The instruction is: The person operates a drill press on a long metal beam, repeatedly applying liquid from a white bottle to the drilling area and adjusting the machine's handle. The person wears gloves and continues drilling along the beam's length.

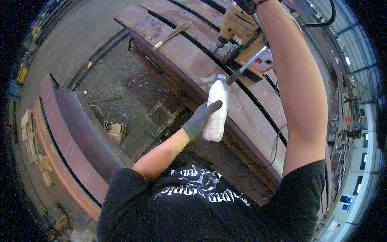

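My left hand (203, 117), in a dark glove, is wrapped round a clear plastic bottle (218, 105) with a blue cap. Whitish liquid fills much of the bottle, which I hold nearly upright over the near edge of a rusty steel beam (193, 66). On the beams beyond it stands a tan drill machine (238, 26), its chuck and bit pointing down at the steel. A bar-like feed handle (248, 64) reaches from the machine toward the bottle's cap. My right hand (249, 4), gloved in black, is at the top of the machine, mostly cut off, its fingers unclear.
A brush with long straw-like bristles (172, 35) lies on the beam, left of the drill. More steel beams (76, 129) stand at my left. Metal shavings (117, 94) and a small cardboard box (115, 131) are on the ground. A thin cable (275, 147) hangs across the beam at right.
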The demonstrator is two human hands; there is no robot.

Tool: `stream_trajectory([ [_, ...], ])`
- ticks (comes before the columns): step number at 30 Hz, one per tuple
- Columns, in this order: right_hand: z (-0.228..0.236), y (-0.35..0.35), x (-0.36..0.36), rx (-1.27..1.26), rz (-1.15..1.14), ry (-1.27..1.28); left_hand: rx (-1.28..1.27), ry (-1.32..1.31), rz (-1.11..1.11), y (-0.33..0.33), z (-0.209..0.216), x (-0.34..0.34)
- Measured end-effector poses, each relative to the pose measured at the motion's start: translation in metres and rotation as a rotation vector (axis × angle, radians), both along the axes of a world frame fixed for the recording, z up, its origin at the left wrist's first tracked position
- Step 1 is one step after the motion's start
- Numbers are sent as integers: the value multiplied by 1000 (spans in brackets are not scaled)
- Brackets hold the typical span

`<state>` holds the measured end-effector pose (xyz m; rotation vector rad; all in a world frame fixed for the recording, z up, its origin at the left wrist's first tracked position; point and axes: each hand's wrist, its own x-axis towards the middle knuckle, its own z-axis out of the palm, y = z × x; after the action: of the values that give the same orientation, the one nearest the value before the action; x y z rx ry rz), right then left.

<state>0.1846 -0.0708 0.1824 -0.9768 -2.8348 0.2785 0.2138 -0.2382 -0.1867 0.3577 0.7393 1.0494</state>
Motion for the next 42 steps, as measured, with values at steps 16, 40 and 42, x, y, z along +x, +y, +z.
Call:
stream_trajectory([
  [16,-4,0,-1,-75,-25,9,-126,-85,48,23,-7,5],
  [40,-5,3,-7,-49,-40,-53,-125,-169,53,31,-30,3],
  [42,-7,4,-6,-27,-26,-43,-134,-178,52,31,-26,2],
])
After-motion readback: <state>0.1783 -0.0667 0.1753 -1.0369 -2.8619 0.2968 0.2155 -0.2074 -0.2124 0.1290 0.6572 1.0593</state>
